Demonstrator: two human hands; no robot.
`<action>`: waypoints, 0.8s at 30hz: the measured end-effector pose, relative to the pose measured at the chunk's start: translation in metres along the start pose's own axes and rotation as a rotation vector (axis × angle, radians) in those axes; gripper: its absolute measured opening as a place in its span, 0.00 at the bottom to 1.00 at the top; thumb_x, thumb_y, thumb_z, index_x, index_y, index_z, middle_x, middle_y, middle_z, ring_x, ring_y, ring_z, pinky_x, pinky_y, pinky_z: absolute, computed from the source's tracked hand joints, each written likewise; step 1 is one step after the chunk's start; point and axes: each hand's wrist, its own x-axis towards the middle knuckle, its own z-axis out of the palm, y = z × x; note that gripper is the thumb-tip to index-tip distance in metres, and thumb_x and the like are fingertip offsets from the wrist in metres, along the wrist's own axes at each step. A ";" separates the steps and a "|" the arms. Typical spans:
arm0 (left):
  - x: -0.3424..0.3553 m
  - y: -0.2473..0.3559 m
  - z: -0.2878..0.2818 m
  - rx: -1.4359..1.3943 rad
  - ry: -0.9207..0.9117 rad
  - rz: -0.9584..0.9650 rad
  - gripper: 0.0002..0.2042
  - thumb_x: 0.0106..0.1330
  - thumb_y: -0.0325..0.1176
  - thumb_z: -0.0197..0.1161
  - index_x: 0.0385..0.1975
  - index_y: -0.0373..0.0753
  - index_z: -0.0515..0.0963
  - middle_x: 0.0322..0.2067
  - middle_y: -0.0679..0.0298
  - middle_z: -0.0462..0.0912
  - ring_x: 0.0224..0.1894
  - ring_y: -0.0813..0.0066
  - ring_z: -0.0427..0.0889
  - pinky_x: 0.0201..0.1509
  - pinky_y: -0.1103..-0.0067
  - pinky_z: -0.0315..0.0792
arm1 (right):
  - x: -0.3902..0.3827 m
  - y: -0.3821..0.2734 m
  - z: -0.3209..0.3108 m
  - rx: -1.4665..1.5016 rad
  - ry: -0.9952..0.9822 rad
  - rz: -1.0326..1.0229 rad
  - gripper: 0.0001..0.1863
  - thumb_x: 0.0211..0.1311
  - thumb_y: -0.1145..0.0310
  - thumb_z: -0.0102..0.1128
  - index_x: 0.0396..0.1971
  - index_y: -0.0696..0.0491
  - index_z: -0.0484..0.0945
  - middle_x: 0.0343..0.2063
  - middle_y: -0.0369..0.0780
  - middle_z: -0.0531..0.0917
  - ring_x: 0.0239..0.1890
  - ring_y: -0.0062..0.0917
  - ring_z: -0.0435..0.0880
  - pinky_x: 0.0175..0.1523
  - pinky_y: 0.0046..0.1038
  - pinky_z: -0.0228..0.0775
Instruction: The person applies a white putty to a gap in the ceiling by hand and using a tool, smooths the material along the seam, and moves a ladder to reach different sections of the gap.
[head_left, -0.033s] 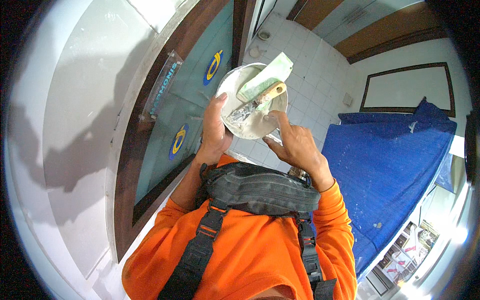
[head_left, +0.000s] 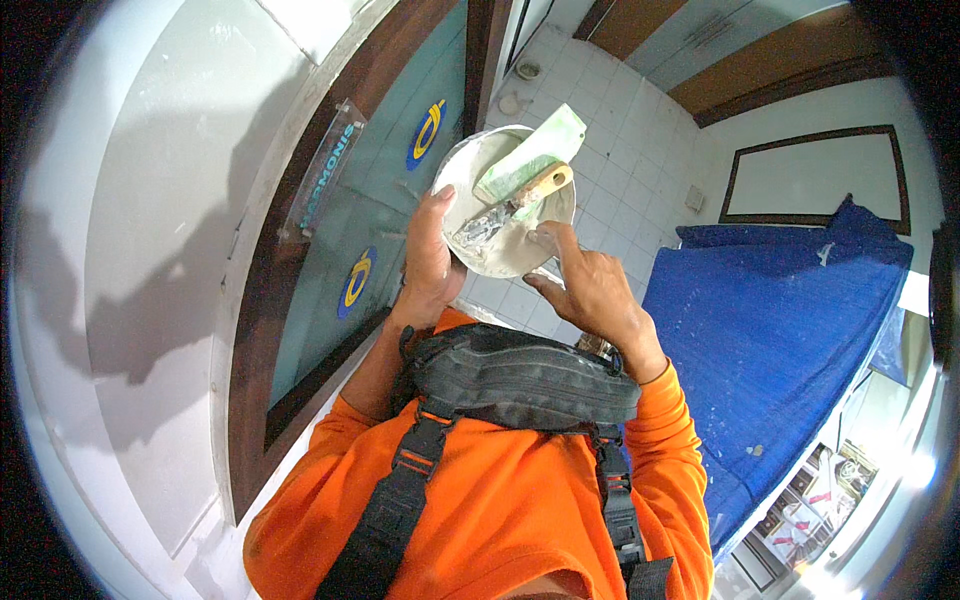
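Note:
A round white bowl (head_left: 480, 160) of pale, wet paste is held up in front of my chest. My left hand (head_left: 430, 245) supports it from the left, thumb over the rim and the other fingers hidden beneath. At the lower right edge is my right hand (head_left: 592, 285), its index finger bent over the rim by the paste and its thumb just outside, the rim between them. Lying across the bowl are a putty knife (head_left: 540, 190) with a yellowish handle and paste-smeared blade, and a pale green flat spreader (head_left: 535, 150) that juts past the far rim.
To the left stands a dark-framed glass door (head_left: 390, 200) beside a white wall (head_left: 150, 300). A blue sheet (head_left: 770, 330) covers something large at right. White floor tiles (head_left: 625, 160) lie beyond the bowl. A black pouch (head_left: 520, 375) is strapped across my front.

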 end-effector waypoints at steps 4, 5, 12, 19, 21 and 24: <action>0.002 -0.006 -0.008 0.011 0.009 0.012 0.33 0.70 0.52 0.52 0.67 0.34 0.64 0.61 0.51 0.75 0.62 0.57 0.77 0.67 0.64 0.70 | -0.002 0.004 0.013 0.035 0.088 -0.011 0.27 0.65 0.62 0.63 0.57 0.56 0.62 0.21 0.52 0.82 0.24 0.49 0.84 0.27 0.48 0.75; 0.002 -0.006 -0.007 0.006 0.010 0.025 0.33 0.70 0.52 0.53 0.67 0.34 0.64 0.61 0.51 0.75 0.62 0.57 0.77 0.67 0.64 0.70 | -0.003 0.004 0.016 0.062 0.089 0.018 0.27 0.64 0.63 0.65 0.57 0.55 0.62 0.24 0.53 0.83 0.26 0.51 0.85 0.29 0.49 0.75; 0.001 0.002 0.000 -0.097 -0.003 -0.033 0.23 0.71 0.45 0.55 0.58 0.33 0.70 0.53 0.55 0.79 0.54 0.64 0.81 0.61 0.68 0.74 | -0.003 0.000 0.021 0.423 0.148 0.044 0.24 0.61 0.73 0.67 0.52 0.54 0.64 0.36 0.51 0.87 0.28 0.42 0.86 0.32 0.38 0.76; -0.009 0.011 0.012 -0.195 -0.003 -0.096 0.19 0.71 0.42 0.56 0.53 0.34 0.73 0.48 0.58 0.81 0.50 0.67 0.83 0.57 0.70 0.76 | -0.007 -0.014 0.004 0.457 0.131 0.072 0.29 0.54 0.72 0.65 0.54 0.54 0.62 0.36 0.52 0.86 0.29 0.48 0.85 0.33 0.44 0.76; -0.002 -0.001 -0.003 -0.062 -0.008 -0.050 0.28 0.69 0.49 0.54 0.62 0.34 0.68 0.56 0.55 0.78 0.55 0.62 0.81 0.61 0.66 0.74 | -0.007 -0.017 0.008 0.431 0.131 0.032 0.31 0.54 0.70 0.66 0.55 0.55 0.61 0.34 0.53 0.85 0.29 0.49 0.85 0.33 0.45 0.76; -0.001 -0.006 -0.006 -0.011 0.008 -0.040 0.33 0.69 0.53 0.54 0.66 0.34 0.65 0.60 0.53 0.77 0.58 0.59 0.80 0.63 0.64 0.73 | -0.009 -0.019 0.019 0.355 0.124 -0.018 0.32 0.54 0.68 0.67 0.57 0.56 0.60 0.30 0.54 0.84 0.27 0.49 0.85 0.32 0.46 0.77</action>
